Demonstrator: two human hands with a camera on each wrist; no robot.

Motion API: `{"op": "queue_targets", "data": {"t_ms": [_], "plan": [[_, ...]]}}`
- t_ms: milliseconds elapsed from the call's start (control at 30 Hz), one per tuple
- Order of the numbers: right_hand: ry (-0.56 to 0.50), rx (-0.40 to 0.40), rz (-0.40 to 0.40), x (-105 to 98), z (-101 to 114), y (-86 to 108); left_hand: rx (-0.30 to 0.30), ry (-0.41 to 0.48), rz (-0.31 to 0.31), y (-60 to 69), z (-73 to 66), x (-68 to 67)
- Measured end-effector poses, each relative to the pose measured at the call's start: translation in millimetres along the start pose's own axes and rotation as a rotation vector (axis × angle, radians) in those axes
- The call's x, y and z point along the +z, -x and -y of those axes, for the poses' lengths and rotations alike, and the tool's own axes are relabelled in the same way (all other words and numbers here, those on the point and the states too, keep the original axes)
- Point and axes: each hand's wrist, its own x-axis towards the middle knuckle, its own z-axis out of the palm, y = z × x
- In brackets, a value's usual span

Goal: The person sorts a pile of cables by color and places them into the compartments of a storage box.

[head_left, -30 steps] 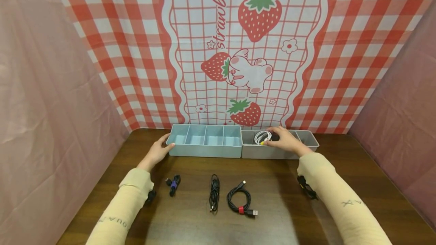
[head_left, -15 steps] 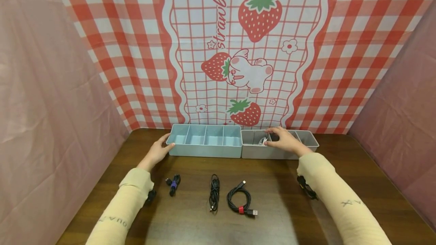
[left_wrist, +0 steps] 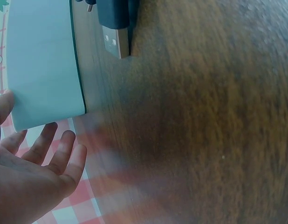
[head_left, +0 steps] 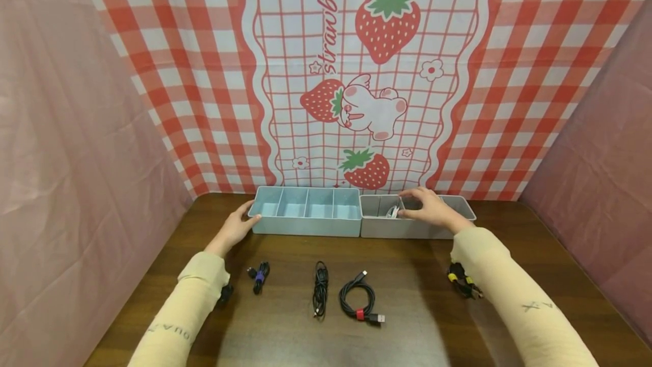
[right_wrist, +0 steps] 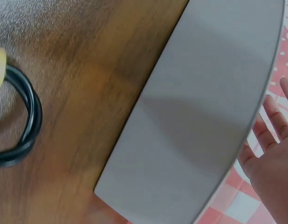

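At one o'clock on the bench (head_left: 407, 336): white cable (head_left: 393, 212), inside grey tray (head_left: 394, 229). Right hand (head_left: 430, 208): wide, apparently empty; best raised straight, without dragging cable. Left hand (head_left: 236, 227): spread, at blue tray's (head_left: 305, 226) nine-o'clock end.

Left box (head_left: 307, 226): pale blue. Right box (head_left: 402, 229): grey. Enclosed cable (head_left: 393, 212): white. Left cable (head_left: 258, 286): black, purple tie (head_left: 260, 277). Coiled cable (head_left: 342, 299): black, red tie (head_left: 360, 314). Desk (head_left: 285, 344): brown, wood-grained. Far cloth (head_left: 193, 44): red-and-white check, strawberry print. Side drapes (head_left: 76, 186): dull pink.
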Motion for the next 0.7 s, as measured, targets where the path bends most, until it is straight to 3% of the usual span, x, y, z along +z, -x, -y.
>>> {"op": "queue_targets", "data": {"t_ms": [700], "plan": [[0.018,0.042,-0.046,-40,2,25.3,0.013,-0.002,-0.011,-3.6,3.3,1.3]]}}
